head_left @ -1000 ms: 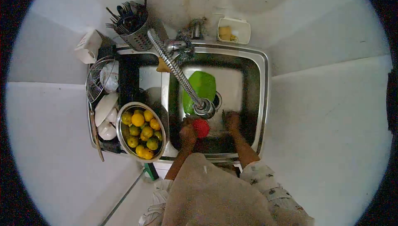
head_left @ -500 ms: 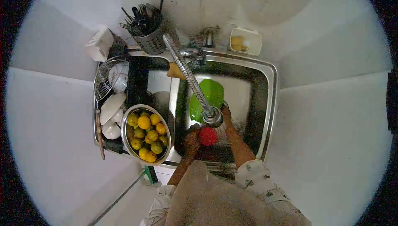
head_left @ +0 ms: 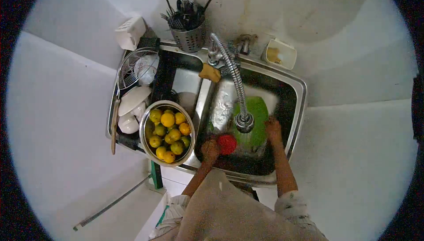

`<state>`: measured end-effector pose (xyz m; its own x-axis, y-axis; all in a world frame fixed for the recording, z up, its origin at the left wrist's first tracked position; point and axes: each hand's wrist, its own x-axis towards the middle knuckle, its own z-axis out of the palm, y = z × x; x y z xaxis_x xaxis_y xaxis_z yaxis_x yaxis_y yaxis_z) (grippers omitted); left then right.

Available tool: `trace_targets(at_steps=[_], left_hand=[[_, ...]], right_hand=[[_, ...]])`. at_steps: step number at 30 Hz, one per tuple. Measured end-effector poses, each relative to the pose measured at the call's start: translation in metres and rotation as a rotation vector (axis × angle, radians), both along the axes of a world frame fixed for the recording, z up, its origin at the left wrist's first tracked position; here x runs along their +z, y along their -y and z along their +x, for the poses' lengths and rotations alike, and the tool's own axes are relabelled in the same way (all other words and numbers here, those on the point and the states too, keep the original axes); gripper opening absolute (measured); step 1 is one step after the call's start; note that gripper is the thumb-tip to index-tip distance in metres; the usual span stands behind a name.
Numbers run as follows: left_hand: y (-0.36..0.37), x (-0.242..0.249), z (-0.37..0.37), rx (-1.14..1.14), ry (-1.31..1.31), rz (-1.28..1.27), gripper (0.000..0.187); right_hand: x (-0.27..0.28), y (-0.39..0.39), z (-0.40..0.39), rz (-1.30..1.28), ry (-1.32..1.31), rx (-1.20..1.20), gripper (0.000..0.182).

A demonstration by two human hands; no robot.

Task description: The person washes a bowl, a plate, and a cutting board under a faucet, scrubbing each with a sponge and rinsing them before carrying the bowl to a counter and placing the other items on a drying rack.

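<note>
My right hand (head_left: 273, 129) grips the right edge of a flat green plastic piece (head_left: 257, 117) with rounded corners, tilted inside the right sink basin. Just above the green piece hangs the spray head (head_left: 244, 122) of the tap, and water runs over the surface. At the basin's front left, my left hand (head_left: 210, 150) is closed at the side of a round red thing (head_left: 227, 144), perhaps a scrubber. Its fingertips are partly hidden, and the red thing is apart from the green piece.
A metal bowl of oranges (head_left: 144, 140) stands over the left basin. White dishes (head_left: 132, 99) and a wire strainer (head_left: 126, 75) lie in a rack at far left. Behind are a cutlery holder (head_left: 189, 40), a tan cloth (head_left: 210, 72) on the divider and a white tub (head_left: 287, 55).
The view has swung, shifting the sink rightward. My right hand has moved right and the green piece with it, away from the red thing. My left hand stays by the red thing.
</note>
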<state>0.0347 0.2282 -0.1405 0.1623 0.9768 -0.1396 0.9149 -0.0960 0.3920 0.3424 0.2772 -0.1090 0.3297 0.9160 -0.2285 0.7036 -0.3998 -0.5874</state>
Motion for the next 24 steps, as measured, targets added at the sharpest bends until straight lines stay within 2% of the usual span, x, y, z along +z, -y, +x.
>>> trace_targets(at_steps=[1, 2, 3, 4, 5, 6, 7, 8, 9, 10, 11, 12, 13, 14, 15, 16, 17, 18, 20, 22, 24], left_hand=[[-0.013, 0.038, 0.006, 0.070, -0.023, -0.433, 0.031], [-0.018, 0.061, 0.012, 0.074, -0.019, -0.429, 0.031], [-0.021, 0.081, 0.020, 0.274, 0.415, -0.425, 0.035], [-0.023, 0.100, 0.025, 0.466, 0.852, -0.402, 0.039], [-0.025, 0.119, 0.029, 0.468, 0.857, -0.398, 0.039], [-0.026, 0.137, 0.032, 0.462, 0.929, -0.522, 0.039], [-0.027, 0.146, 0.032, 0.453, 0.999, -0.644, 0.039], [-0.020, 0.131, 0.027, 0.452, 1.003, -0.635, 0.039], [-0.003, 0.096, 0.018, 0.086, 1.006, -0.487, 0.036], [0.015, 0.057, 0.009, -0.275, 0.985, -0.331, 0.033], [0.035, 0.013, 0.003, -0.278, 0.987, -0.320, 0.033], [0.056, -0.034, -0.002, 0.015, 1.344, -0.674, 0.030], [0.065, -0.055, -0.007, 0.345, 1.666, -1.038, 0.027], [0.059, -0.032, -0.012, 0.339, 1.668, -1.032, 0.027], [0.048, 0.014, -0.016, 0.178, 1.281, -0.915, 0.026], [0.040, 0.046, -0.020, 0.030, 0.895, -0.782, 0.026], [0.040, 0.060, -0.024, -0.045, 0.729, -0.661, 0.026], [0.042, 0.065, -0.027, -0.073, 0.696, -0.573, 0.027], [0.042, 0.069, -0.032, -0.129, 0.621, -0.424, 0.027], [0.044, 0.067, -0.036, -0.170, 0.578, -0.318, 0.027], [0.045, 0.065, -0.038, -0.203, 0.539, -0.213, 0.028]], right_hand=[[-0.005, 0.017, 0.009, -0.017, -0.137, 0.033, 0.019], [-0.009, 0.030, 0.013, -0.034, -0.274, 0.064, 0.019], [0.013, 0.036, 0.002, -0.032, -0.273, 0.070, 0.019], [0.058, 0.038, -0.022, -0.110, -0.227, 0.092, 0.018], [0.085, 0.044, -0.037, -0.190, -0.181, 0.114, 0.017], [0.074, 0.061, -0.039, -0.185, -0.178, 0.119, 0.017], [0.049, 0.083, -0.041, -0.098, -0.681, -0.092, 0.018], [0.036, 0.095, -0.042, -0.004, -1.182, -0.307, 0.019], [0.040, 0.098, -0.044, 0.001, -1.183, -0.300, 0.019], [0.050, 0.099, -0.047, 0.062, -0.660, 0.097, 0.020], [0.061, 0.099, -0.049, 0.119, -0.115, 0.463, 0.021], [0.088, 0.091, -0.057, 0.127, -0.110, 0.467, 0.021], [0.128, 0.079, -0.070, -0.131, -0.020, 0.370, 0.022], [0.155, 0.069, -0.084, -0.386, 0.068, 0.266, 0.022], [0.164, 0.064, -0.092, -0.378, 0.070, 0.268, 0.022], [0.170, 0.060, -0.099, -0.253, 0.097, 0.376, 0.022], [0.178, 0.056, -0.107, -0.125, 0.126, 0.476, 0.021], [0.203, 0.045, -0.117, -0.118, 0.129, 0.467, 0.021], [0.270, 0.003, -0.126, -0.007, -0.054, 0.483, 0.024], [0.300, -0.040, -0.104, -0.069, -0.136, 0.186, 0.026], [0.254, -0.092, -0.052, 0.289, -0.090, 0.010, 0.028]])
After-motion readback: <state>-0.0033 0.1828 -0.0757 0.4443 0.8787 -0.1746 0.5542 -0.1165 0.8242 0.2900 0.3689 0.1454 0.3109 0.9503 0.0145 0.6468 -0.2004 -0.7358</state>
